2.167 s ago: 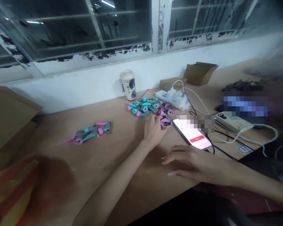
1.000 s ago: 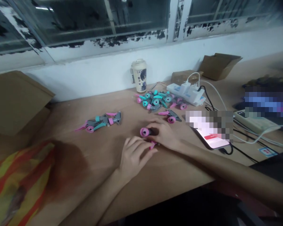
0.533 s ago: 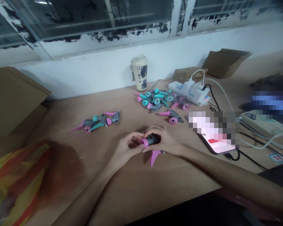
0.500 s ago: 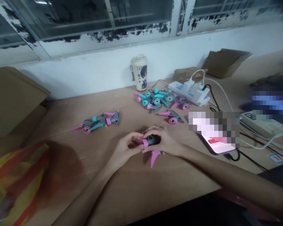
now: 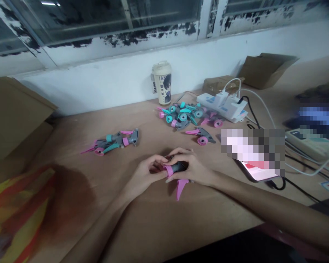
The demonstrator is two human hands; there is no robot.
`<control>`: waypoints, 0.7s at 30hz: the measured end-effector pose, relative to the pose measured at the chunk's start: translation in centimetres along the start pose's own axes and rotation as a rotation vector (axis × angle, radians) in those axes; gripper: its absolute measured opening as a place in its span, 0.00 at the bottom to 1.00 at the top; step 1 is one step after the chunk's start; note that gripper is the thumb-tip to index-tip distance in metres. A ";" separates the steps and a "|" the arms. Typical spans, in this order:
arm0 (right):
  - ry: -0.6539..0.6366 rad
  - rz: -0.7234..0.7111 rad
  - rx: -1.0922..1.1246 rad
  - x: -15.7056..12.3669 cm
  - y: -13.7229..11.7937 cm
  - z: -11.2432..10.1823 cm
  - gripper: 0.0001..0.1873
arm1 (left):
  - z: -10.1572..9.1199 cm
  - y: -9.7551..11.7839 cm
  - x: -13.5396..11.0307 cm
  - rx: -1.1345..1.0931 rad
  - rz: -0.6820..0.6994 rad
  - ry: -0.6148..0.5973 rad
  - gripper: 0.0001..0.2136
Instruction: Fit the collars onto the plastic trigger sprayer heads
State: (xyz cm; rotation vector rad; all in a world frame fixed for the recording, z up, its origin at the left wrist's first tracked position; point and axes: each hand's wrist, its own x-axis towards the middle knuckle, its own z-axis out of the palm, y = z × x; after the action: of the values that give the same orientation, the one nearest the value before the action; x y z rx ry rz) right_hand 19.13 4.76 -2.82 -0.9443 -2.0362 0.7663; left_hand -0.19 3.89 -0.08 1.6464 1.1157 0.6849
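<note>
Between my hands, low over the wooden table, is a grey spray trigger head with a pink collar and a pink lever pointing down toward me. My left hand pinches the pink collar with thumb and fingers. Wrapped round the grey body is my right hand, which hides part of it. Beyond my right hand lies a single pink and grey trigger head. A small group of trigger heads rests to the left, and a larger turquoise and pink pile lies farther back.
A lidded coffee cup stands against the wall. On the right are a white power strip, a lit phone and loose cables. Cardboard boxes stand at the left, above a red and yellow bag; another box sits back right.
Both hands keep their hold on the trigger head, whose pink lever sits slightly lower in view. The camera view has shifted a little; the other things lie as before.
</note>
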 end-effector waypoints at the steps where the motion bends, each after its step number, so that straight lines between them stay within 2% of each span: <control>1: 0.010 0.001 0.005 0.0 0.0 0.0 0.19 | 0.0 0.0 0.0 -0.005 0.004 0.001 0.10; 7: 0.030 0.039 0.014 0.1 -0.3 0.2 0.19 | 0.0 0.0 0.1 -0.026 0.003 -0.003 0.10; 21: -0.044 0.032 -0.048 0.4 -0.7 -0.2 0.17 | 0.5 0.2 -0.2 0.031 0.018 0.034 0.09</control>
State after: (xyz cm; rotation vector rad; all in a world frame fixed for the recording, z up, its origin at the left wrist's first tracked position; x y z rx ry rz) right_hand 18.85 4.75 -2.10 -0.9979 -2.0903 0.7641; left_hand 0.21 3.52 -0.04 1.6781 1.1416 0.7127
